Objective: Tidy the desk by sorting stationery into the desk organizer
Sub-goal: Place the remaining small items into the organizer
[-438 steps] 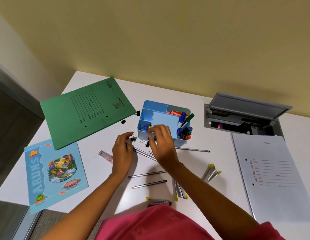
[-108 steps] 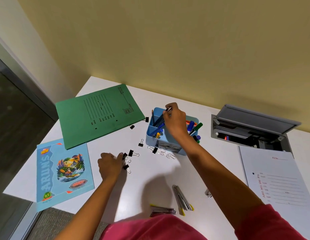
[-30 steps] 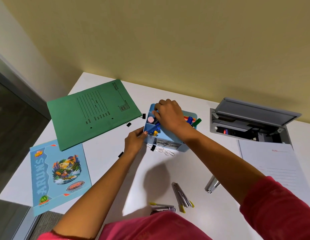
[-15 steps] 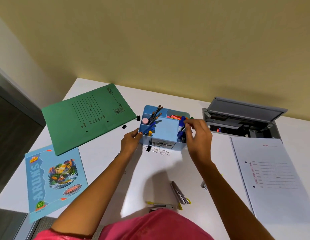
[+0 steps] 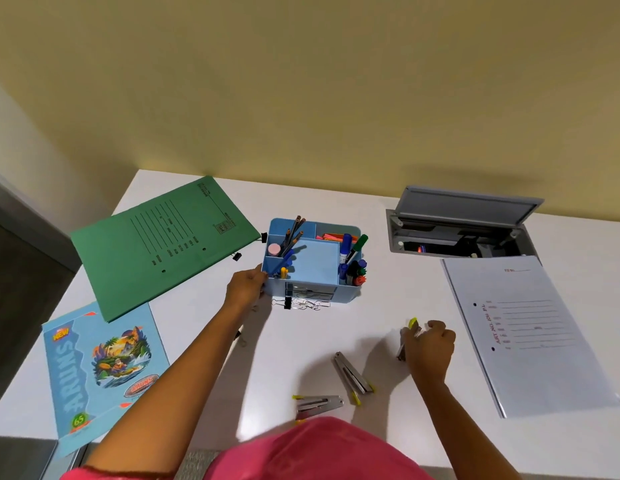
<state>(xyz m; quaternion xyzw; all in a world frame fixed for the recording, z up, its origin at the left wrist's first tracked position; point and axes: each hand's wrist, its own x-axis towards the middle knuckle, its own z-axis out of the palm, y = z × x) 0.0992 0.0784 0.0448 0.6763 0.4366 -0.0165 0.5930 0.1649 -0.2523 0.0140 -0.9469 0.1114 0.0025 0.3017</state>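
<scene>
The light blue desk organizer [image 5: 319,268] stands mid-desk with pencils, markers and an eraser in its compartments. My left hand [image 5: 244,287] grips its left front corner. My right hand [image 5: 430,344] curls round a metal stapler with yellow tips [image 5: 407,336] lying on the desk to the right. Two more staplers lie near the front edge, one [image 5: 352,374] angled and one [image 5: 317,405] flat. Paper clips and a black binder clip [image 5: 301,303] lie against the organizer's front.
A green folder [image 5: 156,244] lies at the left with binder clips by its edge. A blue book [image 5: 100,368] lies at the front left. A white file [image 5: 523,334] lies at the right, behind it an open grey cable box [image 5: 457,226].
My right hand left the organizer's right side and came down to the stapler on the right of the desk. My left hand stays on the organizer's corner.
</scene>
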